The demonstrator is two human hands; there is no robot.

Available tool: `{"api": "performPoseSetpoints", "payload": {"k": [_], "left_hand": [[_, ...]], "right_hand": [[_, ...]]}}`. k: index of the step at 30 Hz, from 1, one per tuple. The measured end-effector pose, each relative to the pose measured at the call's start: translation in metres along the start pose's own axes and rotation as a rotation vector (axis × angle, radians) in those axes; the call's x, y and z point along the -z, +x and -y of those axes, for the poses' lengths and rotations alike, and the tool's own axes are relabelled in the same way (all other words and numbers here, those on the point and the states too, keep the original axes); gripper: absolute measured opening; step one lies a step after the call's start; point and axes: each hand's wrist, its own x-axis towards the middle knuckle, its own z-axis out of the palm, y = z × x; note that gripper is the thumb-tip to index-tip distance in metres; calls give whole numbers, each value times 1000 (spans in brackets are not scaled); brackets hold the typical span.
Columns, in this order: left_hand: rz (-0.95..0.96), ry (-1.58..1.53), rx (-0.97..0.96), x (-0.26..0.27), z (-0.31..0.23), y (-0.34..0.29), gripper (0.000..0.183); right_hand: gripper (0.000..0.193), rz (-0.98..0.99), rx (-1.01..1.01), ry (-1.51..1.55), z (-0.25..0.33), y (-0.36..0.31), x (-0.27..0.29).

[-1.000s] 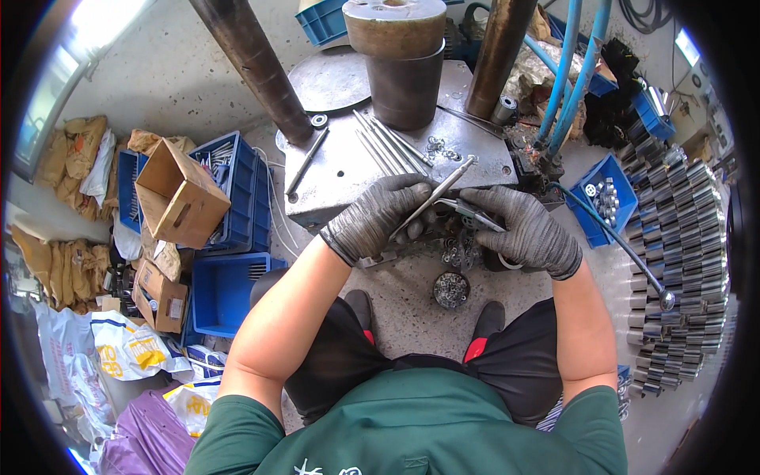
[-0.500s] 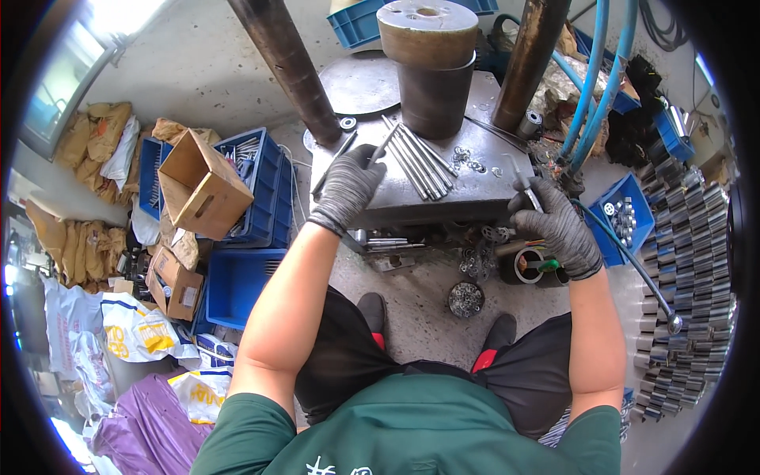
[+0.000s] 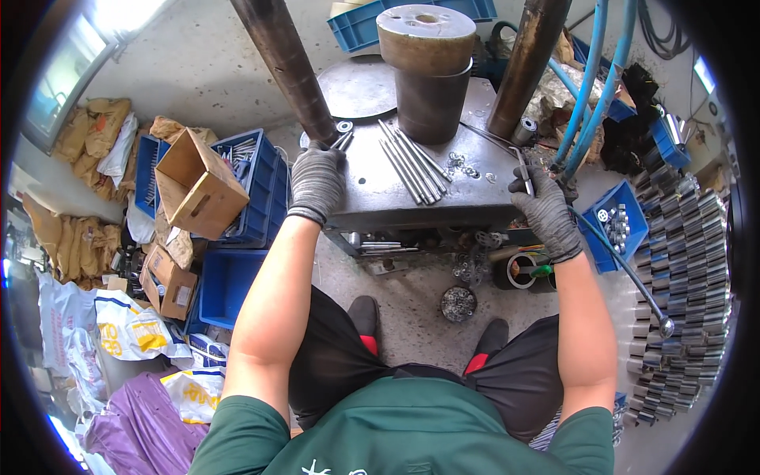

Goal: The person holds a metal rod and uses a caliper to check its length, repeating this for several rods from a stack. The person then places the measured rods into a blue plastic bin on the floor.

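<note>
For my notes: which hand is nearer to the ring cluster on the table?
Right. The right hand is right of the ring cluster; the left hand is farther, leftward past the table rods.

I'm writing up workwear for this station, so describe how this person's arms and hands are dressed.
The left hand and right hand wear matching grey, finely streaked fabric gloves with darker edges at the wrists. The forearms are bare, below short dark green sleeves.
</note>
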Motion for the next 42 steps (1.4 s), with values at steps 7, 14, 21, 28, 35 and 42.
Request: {"api": "performPoseSetpoints", "payload": {"k": [7, 14, 21, 28, 35, 42], "left_hand": [[-136, -320, -147, -16, -34, -4, 31], [184, -398, 4, -23, -72, -10, 49], [204, -400, 73, -16, -58, 2, 55], [329, -348, 113, 7, -59, -2, 59], [303, -190, 92, 18, -53, -3, 63], [289, -310, 163, 2, -37, 5, 64]], "right_hand": [[25, -107, 235, -462, -19, 19, -19], [28, -129, 213, -638, -8, 33, -45], [24, -216, 191, -717, -7, 40, -51], [26, -288, 90, -589, -17, 52, -36], [24, -304, 12, -402, -40, 59, -21], [18, -297, -3, -147, -55, 65, -20]]}}
